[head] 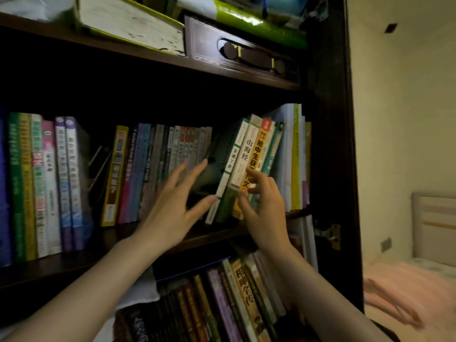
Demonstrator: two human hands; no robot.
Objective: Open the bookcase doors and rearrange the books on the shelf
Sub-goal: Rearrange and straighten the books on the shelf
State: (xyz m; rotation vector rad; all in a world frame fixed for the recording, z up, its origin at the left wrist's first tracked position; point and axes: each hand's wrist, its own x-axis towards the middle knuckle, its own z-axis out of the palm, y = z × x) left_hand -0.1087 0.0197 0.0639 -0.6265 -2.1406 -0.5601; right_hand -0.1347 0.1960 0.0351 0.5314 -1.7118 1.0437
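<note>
Against right hand, leaning books

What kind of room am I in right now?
Probably a bedroom at home: a dark wooden bookcase packed with books, and beside it what looks like a bed with pink bedding.

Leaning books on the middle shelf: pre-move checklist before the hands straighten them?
1. Bookcase open, dark wooden middle shelf reachable: ok.
2. Left hand free, fingers spread in the gap: ok.
3. Right hand on the orange-spined book: fingers curl at its spine; firm grip cannot tell.
4. Leaning green-and-white-spined book upright: not ok, tilted.
5. Gap left of the leaning group has room: ok, dark space beside the grey-spined row.
6. Tall white books at the right steady: cannot tell.
</note>
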